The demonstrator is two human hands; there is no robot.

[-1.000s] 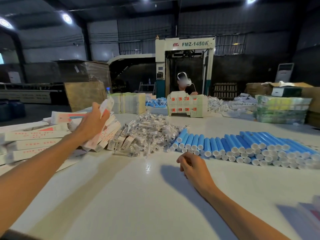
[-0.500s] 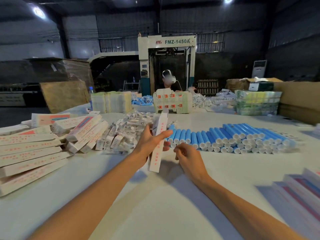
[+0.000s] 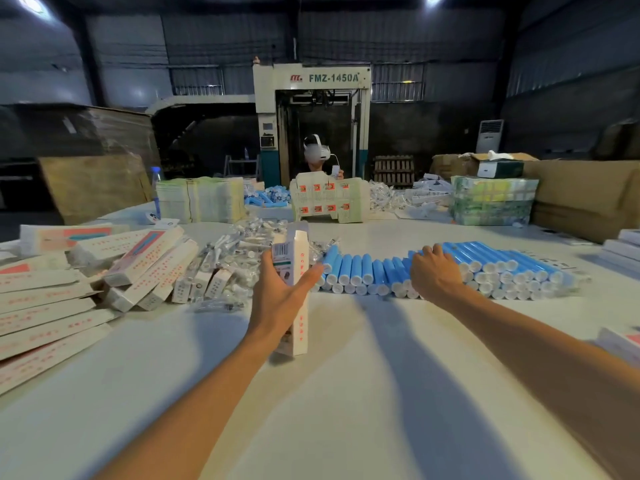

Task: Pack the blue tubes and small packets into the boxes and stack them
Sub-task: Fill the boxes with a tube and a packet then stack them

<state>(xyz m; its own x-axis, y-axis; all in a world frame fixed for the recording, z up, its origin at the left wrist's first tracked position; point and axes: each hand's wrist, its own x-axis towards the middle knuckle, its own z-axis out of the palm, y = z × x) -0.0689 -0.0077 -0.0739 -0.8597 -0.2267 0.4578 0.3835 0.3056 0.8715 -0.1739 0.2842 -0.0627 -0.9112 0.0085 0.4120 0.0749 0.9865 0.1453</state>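
Holds box (image 3: 294, 251) upright on tabletop (image 3: 346, 393) at 12 o'clock, with left hand (image 3: 277, 299) fingers (image 3: 311, 273) clamped round it. Lays right hand (image 3: 433, 275) on tubes (image 3: 353, 268) at 2 o'clock; cannot tell whether gripping one. Risks rolling nearby tubes away, or tipping box.

The near tabletop (image 3: 346, 393) lies open between the box pile (image 3: 45, 317) at left and boxes (image 3: 621, 252) at the right edge. Behind it, packets (image 3: 239, 251) and blue tubes (image 3: 491, 268) bar the way.
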